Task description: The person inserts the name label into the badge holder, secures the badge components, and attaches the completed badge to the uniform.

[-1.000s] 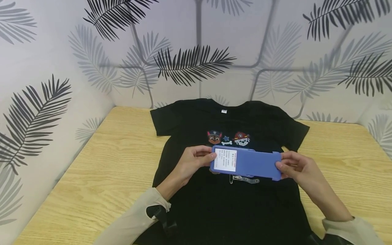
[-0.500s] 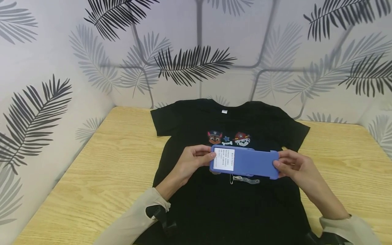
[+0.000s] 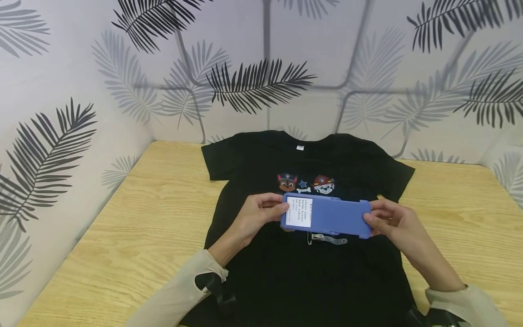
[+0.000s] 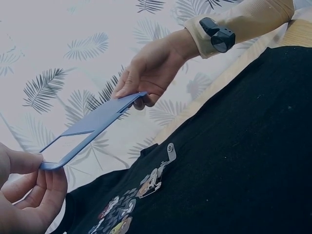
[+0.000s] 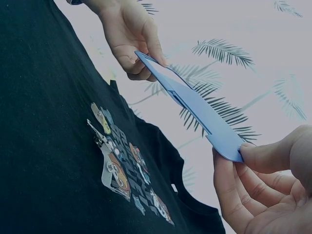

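Observation:
A blue sliding card holder is held level above a black T-shirt, drawn out lengthwise. Inside its left end shows a white card with small printed text. My left hand pinches the left end between thumb and fingers. At the opposite end, my right hand grips the blue sliding part, thumb on top, as the right wrist view also shows. Below the holder, a metal badge clip with a clear strap lies on the shirt print. The holder hides part of that print in the head view.
The shirt lies spread on a light wooden table, its collar towards the back. Leaf-patterned fabric stands behind and beside the table. Both wrists carry black straps over beige sleeves.
My right hand has moved slightly left, pushing the sliding part further over the card. The red line of print on the card is now covered. My left hand stays in place.

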### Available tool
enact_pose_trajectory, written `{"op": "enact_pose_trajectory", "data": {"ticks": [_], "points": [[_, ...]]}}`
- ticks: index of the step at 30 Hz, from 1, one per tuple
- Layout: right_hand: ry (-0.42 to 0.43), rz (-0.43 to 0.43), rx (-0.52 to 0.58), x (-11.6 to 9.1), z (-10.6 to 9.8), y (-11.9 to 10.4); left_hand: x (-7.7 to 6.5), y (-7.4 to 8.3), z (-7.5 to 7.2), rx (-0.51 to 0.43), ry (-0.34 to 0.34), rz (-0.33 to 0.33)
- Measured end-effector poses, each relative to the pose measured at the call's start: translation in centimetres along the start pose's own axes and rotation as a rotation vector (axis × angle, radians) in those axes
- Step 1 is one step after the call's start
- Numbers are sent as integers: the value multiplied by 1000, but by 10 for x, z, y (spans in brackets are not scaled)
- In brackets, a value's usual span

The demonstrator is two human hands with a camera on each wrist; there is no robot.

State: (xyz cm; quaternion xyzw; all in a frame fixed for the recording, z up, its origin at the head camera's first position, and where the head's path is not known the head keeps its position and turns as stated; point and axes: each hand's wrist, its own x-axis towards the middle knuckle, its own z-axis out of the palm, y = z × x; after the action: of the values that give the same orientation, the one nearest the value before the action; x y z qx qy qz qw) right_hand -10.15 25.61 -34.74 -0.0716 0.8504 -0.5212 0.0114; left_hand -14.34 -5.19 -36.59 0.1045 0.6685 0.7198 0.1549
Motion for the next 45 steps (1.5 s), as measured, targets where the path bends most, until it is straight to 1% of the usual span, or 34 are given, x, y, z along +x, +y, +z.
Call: {"op": "enact_pose_trajectory", "data": {"ticks": [9, 17, 26, 31, 45], "points": [[-12, 0, 12, 1, 2, 0, 2, -2, 0, 13, -3, 12], [-16, -10, 22, 3, 5, 2, 2, -4, 0, 11, 3, 3], [-23, 29, 21, 4, 6, 1, 1, -5, 2, 17, 11, -10], [-22, 27, 21, 3, 6, 1, 2, -6, 2, 23, 15, -17], [-28, 18, 21, -1, 6, -1, 1, -8, 3, 29, 10, 7]]}}
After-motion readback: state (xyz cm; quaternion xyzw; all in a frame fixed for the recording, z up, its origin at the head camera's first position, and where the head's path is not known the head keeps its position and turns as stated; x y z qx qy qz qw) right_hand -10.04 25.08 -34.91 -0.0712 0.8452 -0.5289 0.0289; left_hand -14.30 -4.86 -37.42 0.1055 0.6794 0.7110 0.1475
